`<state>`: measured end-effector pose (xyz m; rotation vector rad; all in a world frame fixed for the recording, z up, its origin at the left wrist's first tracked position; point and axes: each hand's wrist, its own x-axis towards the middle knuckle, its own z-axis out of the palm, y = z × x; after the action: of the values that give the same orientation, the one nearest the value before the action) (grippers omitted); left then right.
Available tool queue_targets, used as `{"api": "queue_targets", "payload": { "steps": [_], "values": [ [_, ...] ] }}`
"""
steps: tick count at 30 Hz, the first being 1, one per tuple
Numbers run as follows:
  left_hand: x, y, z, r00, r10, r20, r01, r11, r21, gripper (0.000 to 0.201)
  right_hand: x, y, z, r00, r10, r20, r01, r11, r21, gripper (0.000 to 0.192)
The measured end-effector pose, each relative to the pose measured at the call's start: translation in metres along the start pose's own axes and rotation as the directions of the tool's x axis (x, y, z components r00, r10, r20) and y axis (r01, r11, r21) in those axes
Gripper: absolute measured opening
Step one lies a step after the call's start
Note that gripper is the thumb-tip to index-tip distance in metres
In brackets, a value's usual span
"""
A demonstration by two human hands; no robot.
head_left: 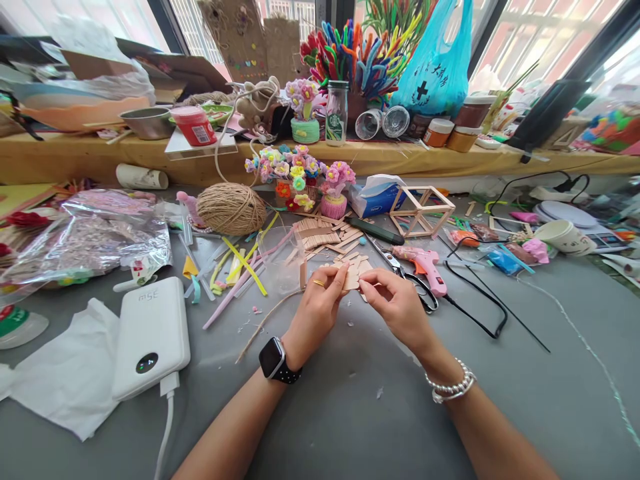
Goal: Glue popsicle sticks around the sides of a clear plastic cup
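Left hand (pixel 316 308) and right hand (pixel 395 303) together above the grey worktop (pixel 350 413), both pinching one small piece of glued wooden sticks (pixel 353 275) between thumb and fingertips, left on its near-left edge, right on its lower right corner. Ring on a left finger, black smartwatch (pixel 274 360) on the left wrist, beaded bracelet (pixel 453 387) on the right. Just behind the held piece, a loose heap of wooden sticks (pixel 320 237) flat on the worktop. To the right of the hands, scissors (pixel 405 270) and a pink glue gun (pixel 424 264) side by side, black cord trailing off to the right. Farther back, an open cube frame of sticks (pixel 421 211) beside a tissue pack (pixel 376 195). Ball of twine (pixel 231 208) back left, pipe-cleaner flower pots (pixel 300 175) next to it. White power bank (pixel 150 337) near left, cable plugged in, partly over a white tissue (pixel 70 380).
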<state>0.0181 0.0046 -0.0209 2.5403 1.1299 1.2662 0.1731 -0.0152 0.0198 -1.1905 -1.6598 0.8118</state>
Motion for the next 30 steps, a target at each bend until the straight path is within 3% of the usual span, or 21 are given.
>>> {"api": "queue_targets", "payload": {
  "steps": [4, 9, 14, 17, 20, 23, 26, 30],
  "values": [
    [-0.002, 0.002, 0.004, 1.000, -0.020, 0.020, 0.021, 0.997, -0.068, 0.052, -0.001, 0.002, 0.007, 0.996, 0.088, -0.008, -0.087, 0.993, 0.079, 0.013],
    [-0.001, 0.003, 0.001, 0.999, -0.036, -0.002, 0.035, 0.995, -0.094, 0.046, 0.000, 0.007, 0.007, 0.994, 0.107, 0.020, -0.109, 0.990, 0.092, 0.014],
    [0.003, -0.002, -0.014, 0.985, -0.130, -0.112, 0.132, 0.991, 0.015, 0.032, 0.005, 0.018, -0.010, 0.973, 0.107, -0.206, -0.103, 0.994, 0.030, 0.018],
    [0.003, -0.005, -0.018, 0.985, -0.139, -0.101, 0.147, 0.987, 0.071, 0.027, 0.009, 0.024, -0.015, 0.968, 0.080, -0.237, -0.112, 0.986, -0.124, 0.019],
    [0.003, -0.007, -0.016, 0.973, -0.231, 0.014, 0.222, 0.949, 0.225, 0.021, 0.011, 0.027, -0.013, 0.989, 0.072, -0.131, -0.118, 0.917, -0.380, 0.027],
    [0.002, -0.006, -0.014, 0.899, -0.395, 0.190, 0.282, 0.853, 0.439, 0.020, 0.010, 0.031, -0.007, 0.995, 0.101, 0.010, -0.077, 0.817, -0.572, 0.027],
    [0.002, -0.005, -0.014, 0.810, -0.492, 0.318, 0.273, 0.797, 0.538, 0.019, 0.009, 0.035, -0.006, 0.994, 0.106, -0.001, -0.079, 0.731, -0.678, 0.014],
    [0.004, -0.002, -0.019, 0.773, -0.504, 0.385, 0.257, 0.804, 0.537, 0.017, 0.007, 0.033, -0.005, 0.977, 0.209, 0.038, -0.106, 0.635, -0.765, 0.030]
  ]
}}
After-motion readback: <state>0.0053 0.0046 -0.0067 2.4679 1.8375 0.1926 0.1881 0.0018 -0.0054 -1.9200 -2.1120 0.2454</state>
